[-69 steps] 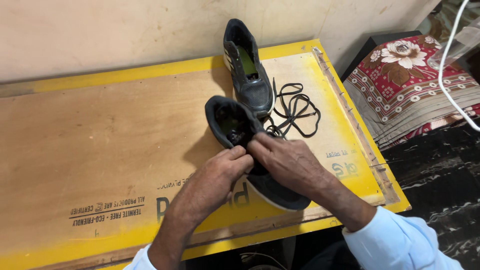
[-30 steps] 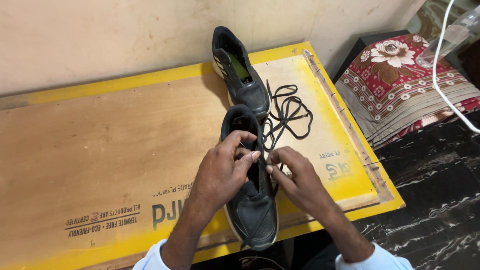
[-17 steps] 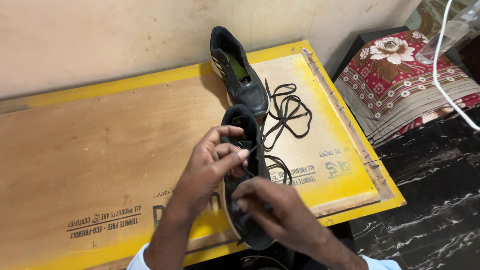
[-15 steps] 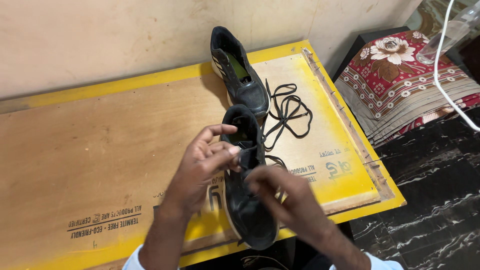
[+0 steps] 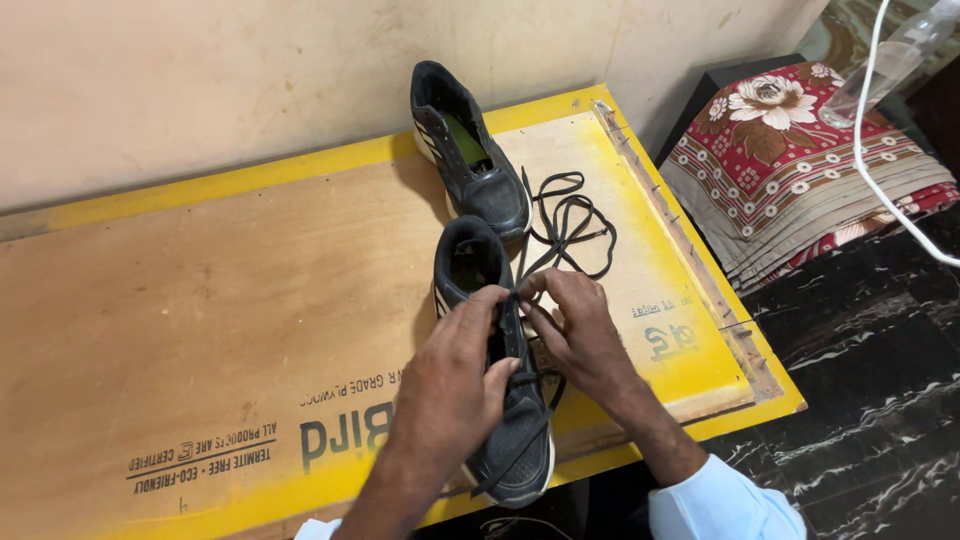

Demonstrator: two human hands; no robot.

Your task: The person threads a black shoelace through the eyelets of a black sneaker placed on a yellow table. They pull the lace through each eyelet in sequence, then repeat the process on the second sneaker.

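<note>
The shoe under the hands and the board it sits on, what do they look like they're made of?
Near shoe: dark knit or mesh fabric, matte, judging by the fine weave on the toe, with a paler sole edge that could be rubber or foam. Board: plywood, going by the brown wood grain, with yellow painted borders, dull and scuffed.

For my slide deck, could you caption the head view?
Both hands, left hand and right hand, work a black lace on the near dark sneaker atop a plywood board.
</note>
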